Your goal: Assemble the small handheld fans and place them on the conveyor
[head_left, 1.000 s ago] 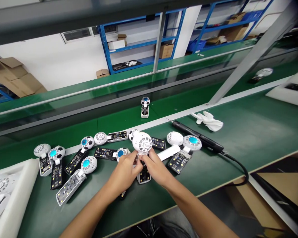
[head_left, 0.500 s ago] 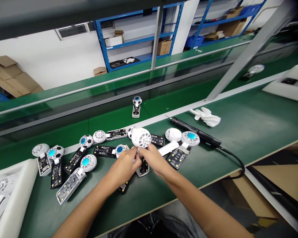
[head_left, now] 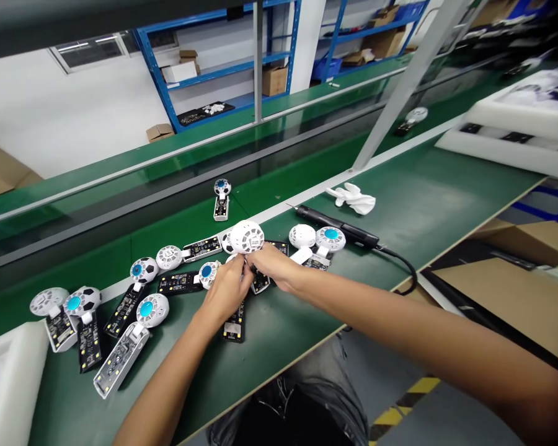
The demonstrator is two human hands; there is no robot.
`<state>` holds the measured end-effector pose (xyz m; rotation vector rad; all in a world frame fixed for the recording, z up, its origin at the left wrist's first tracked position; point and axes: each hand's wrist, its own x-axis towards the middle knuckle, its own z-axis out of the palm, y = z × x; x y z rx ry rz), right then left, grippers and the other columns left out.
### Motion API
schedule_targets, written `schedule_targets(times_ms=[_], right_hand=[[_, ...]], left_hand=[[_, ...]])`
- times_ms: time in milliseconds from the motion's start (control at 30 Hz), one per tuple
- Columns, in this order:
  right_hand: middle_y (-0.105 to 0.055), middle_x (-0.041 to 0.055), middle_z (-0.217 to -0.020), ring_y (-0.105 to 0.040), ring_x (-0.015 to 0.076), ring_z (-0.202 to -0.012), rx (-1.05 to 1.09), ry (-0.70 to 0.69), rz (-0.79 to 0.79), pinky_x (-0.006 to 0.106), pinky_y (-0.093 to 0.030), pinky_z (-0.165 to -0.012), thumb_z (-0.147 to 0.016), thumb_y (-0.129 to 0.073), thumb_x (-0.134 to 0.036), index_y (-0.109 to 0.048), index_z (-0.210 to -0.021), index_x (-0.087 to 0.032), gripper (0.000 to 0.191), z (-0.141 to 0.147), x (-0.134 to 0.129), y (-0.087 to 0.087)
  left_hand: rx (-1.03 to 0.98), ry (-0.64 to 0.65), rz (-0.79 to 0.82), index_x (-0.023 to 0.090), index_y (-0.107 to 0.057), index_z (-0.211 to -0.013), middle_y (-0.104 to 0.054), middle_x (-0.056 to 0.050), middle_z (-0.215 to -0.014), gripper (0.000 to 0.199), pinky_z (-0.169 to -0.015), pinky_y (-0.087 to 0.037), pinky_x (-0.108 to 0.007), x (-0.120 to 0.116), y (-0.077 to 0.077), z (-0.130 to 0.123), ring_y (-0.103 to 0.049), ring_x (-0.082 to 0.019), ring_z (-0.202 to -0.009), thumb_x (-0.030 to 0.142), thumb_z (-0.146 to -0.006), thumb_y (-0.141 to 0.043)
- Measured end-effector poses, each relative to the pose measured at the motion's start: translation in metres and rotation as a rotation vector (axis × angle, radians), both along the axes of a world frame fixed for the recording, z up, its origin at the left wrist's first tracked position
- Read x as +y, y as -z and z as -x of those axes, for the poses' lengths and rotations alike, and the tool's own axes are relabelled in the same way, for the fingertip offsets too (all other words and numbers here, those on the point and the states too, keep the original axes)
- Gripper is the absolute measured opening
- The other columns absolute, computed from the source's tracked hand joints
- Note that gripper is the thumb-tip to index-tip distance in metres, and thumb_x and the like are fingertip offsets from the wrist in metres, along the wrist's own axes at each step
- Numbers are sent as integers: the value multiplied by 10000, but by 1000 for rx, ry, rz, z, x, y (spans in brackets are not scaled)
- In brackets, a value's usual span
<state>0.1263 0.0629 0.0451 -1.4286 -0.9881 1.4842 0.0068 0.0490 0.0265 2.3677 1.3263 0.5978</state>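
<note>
My L hand [head_left: 229, 284] & R hand [head_left: 270, 265] are pinching narrow, holding the white, round, slotted plastic head [head_left: 247, 236] left of the black, stick-shaped screwdriver [head_left: 337, 227]; I'm prob. working the head's hidden neck, next move prob. needing steady grip.

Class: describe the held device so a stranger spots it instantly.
Find the green workbench, then where the left hand and right hand meet above it. Just beyond them is the device, showing a white, vented round head. Neighbouring devices lie around; only this one is held.
</note>
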Motion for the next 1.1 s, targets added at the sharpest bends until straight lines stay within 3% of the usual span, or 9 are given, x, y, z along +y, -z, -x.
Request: schedule_targets(times_ms=[300, 467, 667, 1100], right_hand=[[-535, -33, -596, -454, 148, -661, 19, 19, -14, 254, -369, -643, -524, -442, -79, -534, -578, -187, 152, 0, -2, 1], [-463, -56, -547, -440, 119, -594, 6, 19, -14, 246, -371, -618, -613, -460, -30, -460, -538, -186, 174, 2, -6, -1], [-478, -63, -580, -434, 103, -548, -10, -9, -4, 250, -364, -591, -719, -536, -76, -477, -585, -166, 171, 0, -6, 1], [-433, -55, -482, -403, 139, -580, -28, -40, -16, 271, -356, -627, -492, -428, -100, -453, -481, -202, 106, -6, -5, 1]], left_hand=[[-17, -54, -85, 131, -509, -957, -624, -107, -825, 189, -679, -429, -307, -2, 14, -4, -586, -214, -756, 146, -834, -366], [-20, -56, -71, 131, -533, -879, -623, -91, -759, 163, -640, -422, -291, -6, 9, -4, -579, -202, -694, 134, -825, -379], [-9, -72, -46, 139, -539, -836, -629, -84, -736, 138, -617, -411, -285, -6, 2, -9, -579, -201, -668, 114, -802, -407], [7, 30, 27, 170, -532, -786, -614, -34, -670, 127, -553, -337, -248, 5, -6, -3, -545, -163, -588, 147, -804, -407]])
